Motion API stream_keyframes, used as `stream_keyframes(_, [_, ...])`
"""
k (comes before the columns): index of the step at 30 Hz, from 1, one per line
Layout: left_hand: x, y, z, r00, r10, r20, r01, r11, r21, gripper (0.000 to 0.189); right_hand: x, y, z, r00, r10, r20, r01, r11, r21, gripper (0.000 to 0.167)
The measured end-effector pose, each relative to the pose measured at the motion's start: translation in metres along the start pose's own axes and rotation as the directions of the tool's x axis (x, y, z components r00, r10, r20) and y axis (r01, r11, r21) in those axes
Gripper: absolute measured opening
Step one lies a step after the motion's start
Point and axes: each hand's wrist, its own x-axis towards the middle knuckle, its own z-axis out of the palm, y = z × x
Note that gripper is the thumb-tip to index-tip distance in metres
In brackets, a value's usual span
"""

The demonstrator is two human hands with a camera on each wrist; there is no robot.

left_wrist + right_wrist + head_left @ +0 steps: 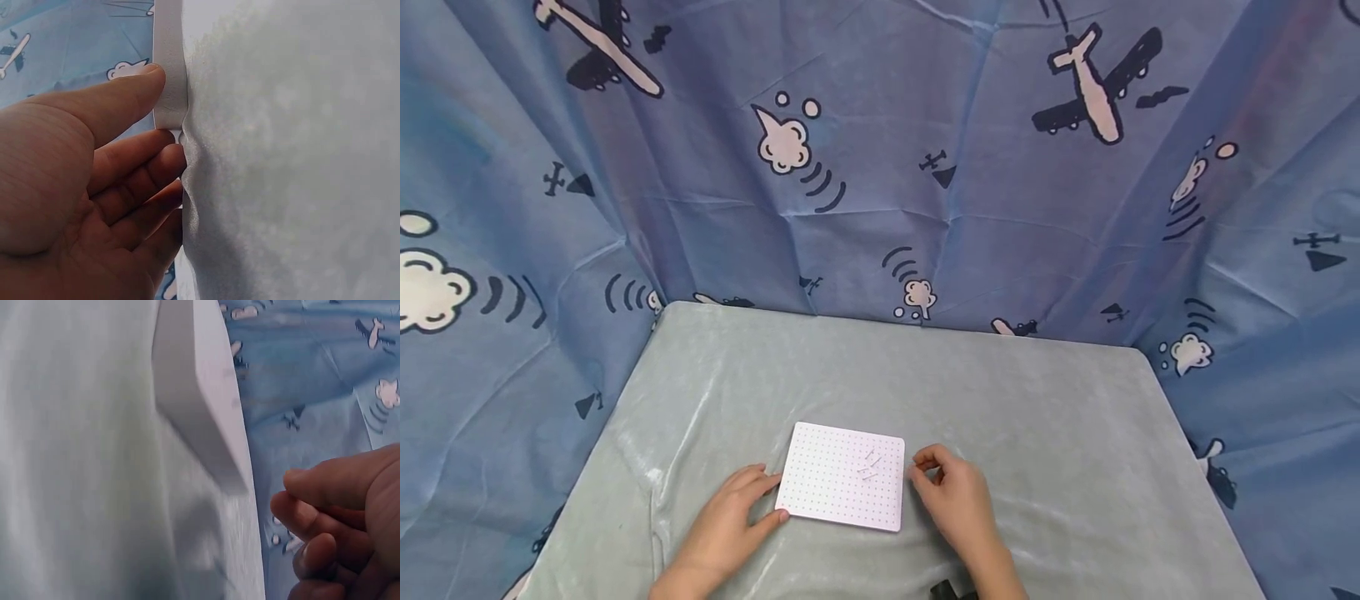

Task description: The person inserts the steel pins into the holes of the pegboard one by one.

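Observation:
A white rectangular board with a grid of small dots lies on the grey cloth, seen edge-on in both wrist views. Several thin white pieces lie on its right half; they are too small to identify. My left hand rests at the board's left side, thumb on the near left corner and index finger at the left edge. In the left wrist view the thumb lies against the board's side wall. Just right of the board, my right hand has loosely curled fingers, thumb and index tips close together, with nothing visible between them.
A grey cloth covers the table. Blue curtains printed with airplanes and clouds hang behind and at both sides. A small black object shows beside the right wrist at the bottom edge of the head view.

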Motion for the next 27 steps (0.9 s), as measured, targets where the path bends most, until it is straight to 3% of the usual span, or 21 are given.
stream_keyframes(7, [0.001,0.002,-0.001,1.0,-0.013,0.015,0.013,1.0,-0.009,0.044,0.004,0.02,-0.016,0.994,0.107,0.0,-0.107,0.992,-0.066,0.013])
stream_keyframes(20, [0.001,0.002,-0.001,1.0,-0.01,0.007,0.01,1.0,-0.002,0.045,0.006,0.045,-0.038,0.98,0.181,0.086,-0.166,0.974,-0.152,0.023])
stream_keyframes(27, [0.001,0.002,0.0,1.0,-0.02,0.014,0.02,1.0,0.003,0.045,0.006,0.05,-0.04,0.978,0.177,0.113,-0.154,0.97,-0.186,0.022])
